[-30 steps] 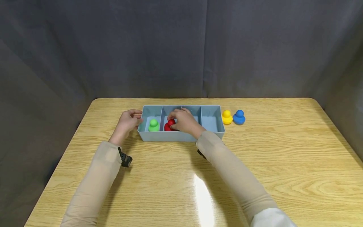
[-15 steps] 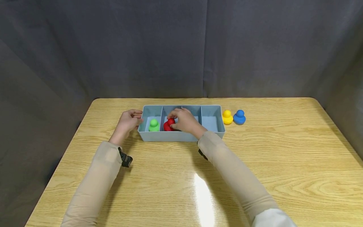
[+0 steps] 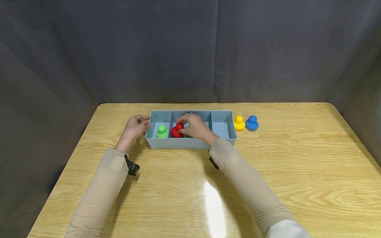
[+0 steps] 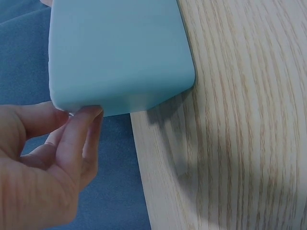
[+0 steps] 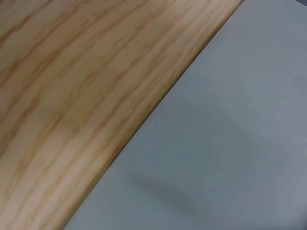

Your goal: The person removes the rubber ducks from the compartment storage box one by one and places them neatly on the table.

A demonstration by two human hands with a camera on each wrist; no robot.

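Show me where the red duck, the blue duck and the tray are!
red duck [image 3: 177, 131], head view, on its body left of the right hand.
blue duck [image 3: 252, 123], head view, on its body.
tray [image 3: 190, 142], head view, on its front wall.

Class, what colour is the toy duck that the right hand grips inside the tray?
Red. The duck under the right hand shows best in the head view.
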